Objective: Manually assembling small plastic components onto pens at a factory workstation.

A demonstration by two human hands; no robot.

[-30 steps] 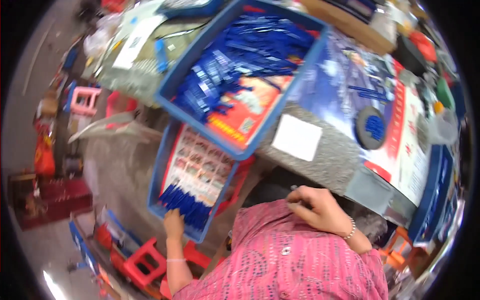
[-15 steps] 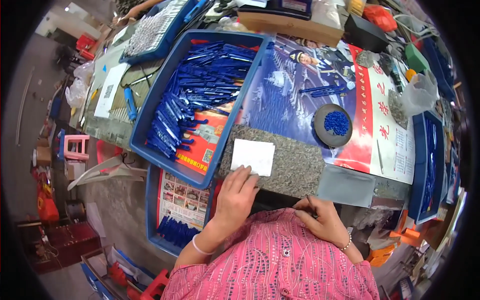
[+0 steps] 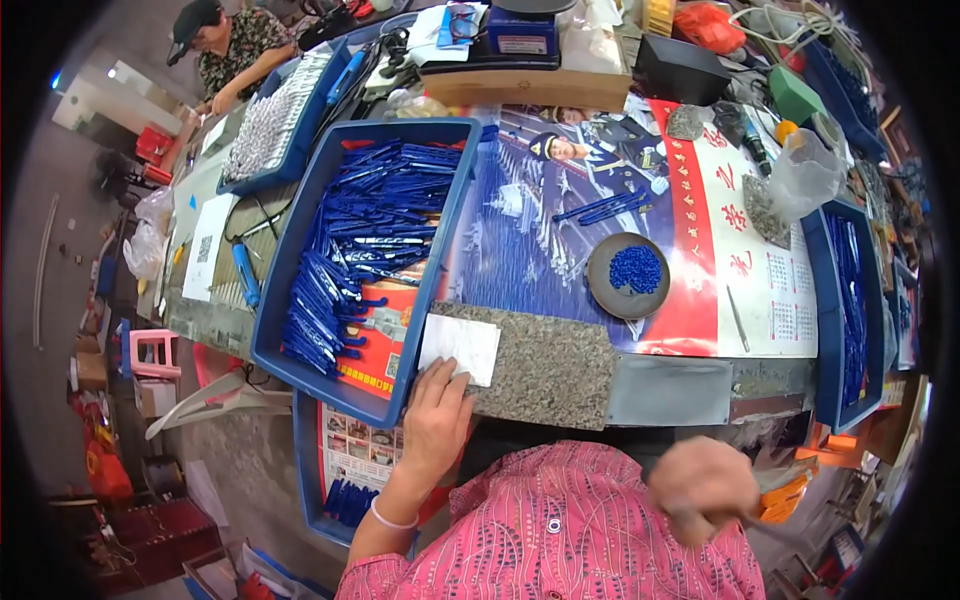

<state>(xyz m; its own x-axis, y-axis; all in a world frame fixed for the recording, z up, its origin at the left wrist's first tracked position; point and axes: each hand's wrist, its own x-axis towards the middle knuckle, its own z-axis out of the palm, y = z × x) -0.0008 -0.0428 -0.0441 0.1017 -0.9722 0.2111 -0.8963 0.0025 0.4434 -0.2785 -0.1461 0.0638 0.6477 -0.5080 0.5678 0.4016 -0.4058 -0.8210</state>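
My left hand lies with its fingers stretched out on the lower edge of a folded white paper. That paper rests on a speckled grey stone slab at the table's near edge. My right hand is raised in front of my body at the right, smeared by motion, so its fingers and anything in them cannot be made out. Beside the left hand stands a blue tray holding many slim blue pieces with hooked ends. A dark round dish of tiny blue parts sits beyond the slab.
Several slim blue pieces lie on a printed poster. A grey plate adjoins the slab. Another blue tray stands at the right, and one with silvery pieces at far left. Another person sits beyond it.
My right hand has moved from beside my body toward the right and is now blurred. The left hand stays on the paper. The view has shifted, bringing another person into sight.
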